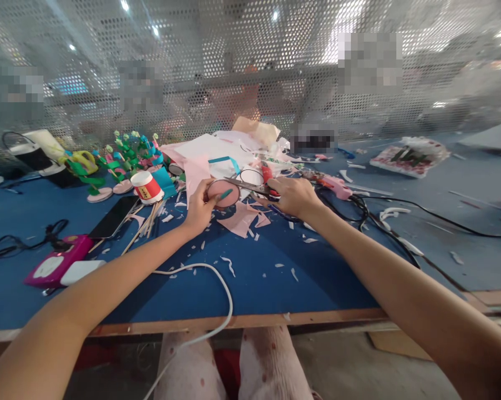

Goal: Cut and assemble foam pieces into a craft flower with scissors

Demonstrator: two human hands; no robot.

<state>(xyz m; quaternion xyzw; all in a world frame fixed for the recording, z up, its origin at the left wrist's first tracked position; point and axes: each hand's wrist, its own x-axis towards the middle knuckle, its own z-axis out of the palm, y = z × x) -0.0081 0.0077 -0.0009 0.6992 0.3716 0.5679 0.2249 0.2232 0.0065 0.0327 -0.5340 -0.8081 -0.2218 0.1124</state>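
Note:
My left hand (200, 206) pinches a round pink paper disc (220, 193) with a small green piece on it, held just above the blue table (259, 278). My right hand (292, 195) grips red-handled scissors (254, 186), their blades pointing left and meeting the disc's upper edge. Pink paper offcuts (244, 218) lie under both hands, with small white and pink scraps scattered in front of them.
Left of my hands stand a red-and-white paper cup (147, 186), wooden sticks, a black phone (114, 216), green paper flowers (121, 158) and a pink power bank (56, 265). A white cable (217, 278) loops at the front edge. Black cables (384, 214) run right. A perforated screen stands behind.

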